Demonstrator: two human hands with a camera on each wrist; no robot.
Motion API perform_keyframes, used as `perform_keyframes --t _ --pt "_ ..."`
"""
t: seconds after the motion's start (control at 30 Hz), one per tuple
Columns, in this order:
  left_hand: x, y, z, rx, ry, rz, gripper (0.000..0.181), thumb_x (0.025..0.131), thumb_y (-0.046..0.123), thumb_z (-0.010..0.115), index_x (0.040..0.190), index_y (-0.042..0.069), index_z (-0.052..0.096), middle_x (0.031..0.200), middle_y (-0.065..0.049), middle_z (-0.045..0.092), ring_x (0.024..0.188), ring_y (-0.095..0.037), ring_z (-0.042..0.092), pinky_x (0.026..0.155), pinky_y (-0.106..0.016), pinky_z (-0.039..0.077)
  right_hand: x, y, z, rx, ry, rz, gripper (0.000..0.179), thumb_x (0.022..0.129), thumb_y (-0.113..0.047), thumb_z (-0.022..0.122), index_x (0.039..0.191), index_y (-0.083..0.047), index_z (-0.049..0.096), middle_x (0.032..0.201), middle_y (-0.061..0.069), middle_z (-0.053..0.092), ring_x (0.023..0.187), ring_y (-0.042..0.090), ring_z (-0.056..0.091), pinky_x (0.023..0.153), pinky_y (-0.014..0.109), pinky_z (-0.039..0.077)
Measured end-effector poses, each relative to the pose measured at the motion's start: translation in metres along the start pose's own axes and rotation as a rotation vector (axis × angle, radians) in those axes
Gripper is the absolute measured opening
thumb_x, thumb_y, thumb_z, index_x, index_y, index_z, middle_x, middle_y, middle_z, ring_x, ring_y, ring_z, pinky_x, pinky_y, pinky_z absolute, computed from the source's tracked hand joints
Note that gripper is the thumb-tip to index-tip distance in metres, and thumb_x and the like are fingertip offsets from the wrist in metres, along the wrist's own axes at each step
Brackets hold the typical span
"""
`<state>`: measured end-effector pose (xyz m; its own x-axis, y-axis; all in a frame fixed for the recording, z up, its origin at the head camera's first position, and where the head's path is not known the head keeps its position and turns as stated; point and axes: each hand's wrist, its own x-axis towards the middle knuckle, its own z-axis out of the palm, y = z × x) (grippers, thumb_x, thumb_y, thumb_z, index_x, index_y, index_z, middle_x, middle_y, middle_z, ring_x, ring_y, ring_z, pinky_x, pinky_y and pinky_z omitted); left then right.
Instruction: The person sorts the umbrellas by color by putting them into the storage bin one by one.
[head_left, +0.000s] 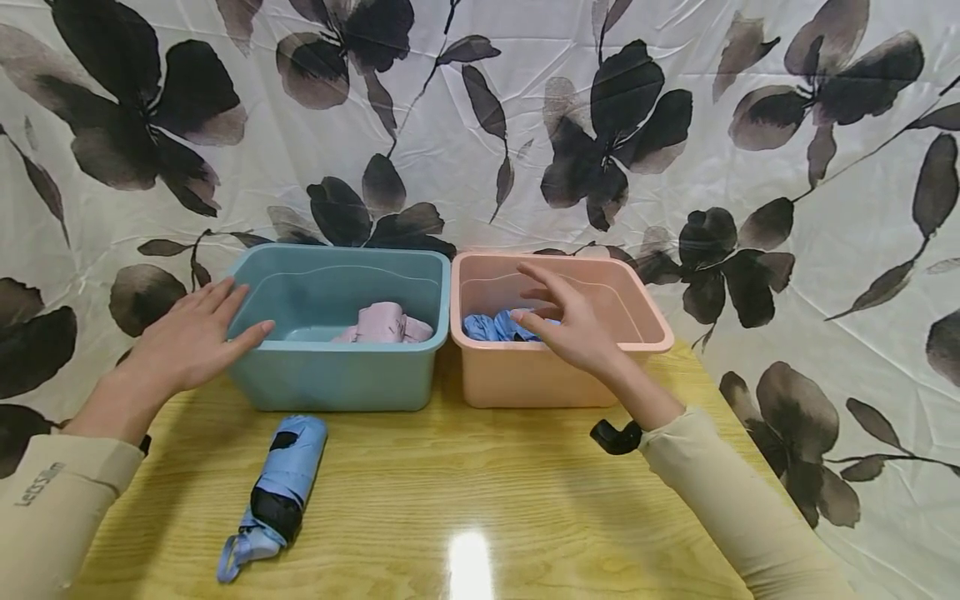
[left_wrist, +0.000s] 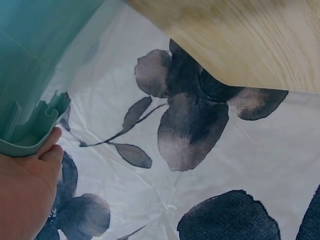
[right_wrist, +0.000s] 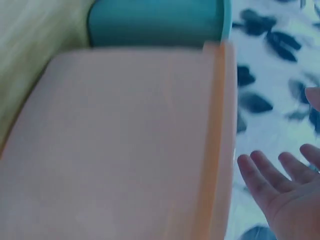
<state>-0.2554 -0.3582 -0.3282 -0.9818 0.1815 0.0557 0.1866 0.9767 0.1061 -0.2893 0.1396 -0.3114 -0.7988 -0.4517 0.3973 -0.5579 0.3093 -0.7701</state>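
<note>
My left hand (head_left: pixel 187 337) rests at the left end of the blue-green bin (head_left: pixel 337 379), fingers straight along the rim and thumb near its front corner. In the left wrist view, its fingertips lie right at the rim. Inside that bin is a pale pink folded bundle (head_left: pixel 381 323). Over the peach-pink bin (head_left: pixel 540 379) hovers my right hand (head_left: pixel 566 325), fingers spread and holding nothing. Below it lies a blue crumpled fabric bundle (head_left: pixel 487 327), partly hidden by the hand and front wall. A light blue folded umbrella (head_left: pixel 288 467) lies on the table, near my left forearm.
Both bins stand side by side at the back of the yellow wood-grain table (head_left: pixel 405 500). Behind them hangs a white floral cloth (head_left: pixel 480 125). A black strap end (head_left: pixel 617 437) sticks out at my right wrist.
</note>
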Motion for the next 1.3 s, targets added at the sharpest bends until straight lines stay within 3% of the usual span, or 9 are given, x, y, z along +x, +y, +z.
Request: perform_keyframes --t 0.2,0.43,0.63,0.8,1.03,1.3 --pt "-0.001 0.001 0.001 -0.006 -0.001 -0.006 0.095 0.107 0.063 0.035 0.161 -0.012 0.014 0.165 -0.040 0.009 0.151 -0.060 0.009 0.121 -0.071 0.008 -0.009 -0.019 0.040 0.049 -0.004 -0.068 0.068 0.098 -0.010 0.073 0.159 -0.015 0.044 0.158 0.007 0.047 0.132 0.028 0.059 0.106 0.045 0.054" --pt "-0.001 0.001 0.003 -0.006 0.005 -0.008 0.095 0.107 0.063 0.035 0.161 -0.012 0.014 0.165 -0.040 0.010 0.151 -0.060 0.009 0.122 -0.071 0.008 -0.019 -0.032 0.087 0.111 -0.096 -0.117 0.070 0.098 -0.011 0.073 0.161 -0.017 0.041 0.159 0.005 0.046 0.135 0.033 0.056 0.111 0.046 0.050" --pt "-0.001 0.001 0.002 -0.005 0.006 -0.011 0.095 0.107 0.063 0.034 0.161 -0.012 0.014 0.165 -0.039 0.009 0.152 -0.059 0.009 0.122 -0.071 0.008 -0.023 -0.039 0.129 0.113 -0.173 -0.130 0.074 0.098 -0.016 0.075 0.162 -0.019 0.038 0.161 0.002 0.043 0.137 0.028 0.055 0.108 0.038 0.052" --pt "-0.001 0.002 0.001 -0.007 0.001 -0.013 0.095 0.107 0.063 0.034 0.161 -0.012 0.014 0.165 -0.040 0.009 0.152 -0.059 0.008 0.122 -0.071 0.007 -0.024 -0.043 0.163 0.023 -0.265 -0.108 0.076 0.100 -0.027 0.072 0.164 -0.016 0.033 0.168 0.000 0.033 0.141 0.023 0.051 0.111 0.033 0.048" --pt "-0.001 0.001 0.001 0.002 0.016 -0.010 0.095 0.107 0.063 0.035 0.160 -0.012 0.016 0.164 -0.040 0.011 0.151 -0.060 0.010 0.121 -0.072 0.009 -0.024 -0.040 0.212 -0.109 -0.416 -0.034 0.084 0.101 -0.047 0.067 0.167 -0.020 0.024 0.174 -0.001 0.014 0.155 0.017 0.029 0.121 0.040 0.038" --pt "-0.001 0.000 0.002 0.010 0.028 -0.008 0.094 0.107 0.062 0.036 0.160 -0.012 0.017 0.164 -0.040 0.013 0.151 -0.060 0.012 0.121 -0.072 0.010 -0.015 -0.033 0.256 -0.233 -0.532 0.102 0.091 0.097 -0.058 0.066 0.168 -0.023 0.020 0.173 -0.001 0.013 0.153 0.015 0.032 0.114 0.029 0.043"
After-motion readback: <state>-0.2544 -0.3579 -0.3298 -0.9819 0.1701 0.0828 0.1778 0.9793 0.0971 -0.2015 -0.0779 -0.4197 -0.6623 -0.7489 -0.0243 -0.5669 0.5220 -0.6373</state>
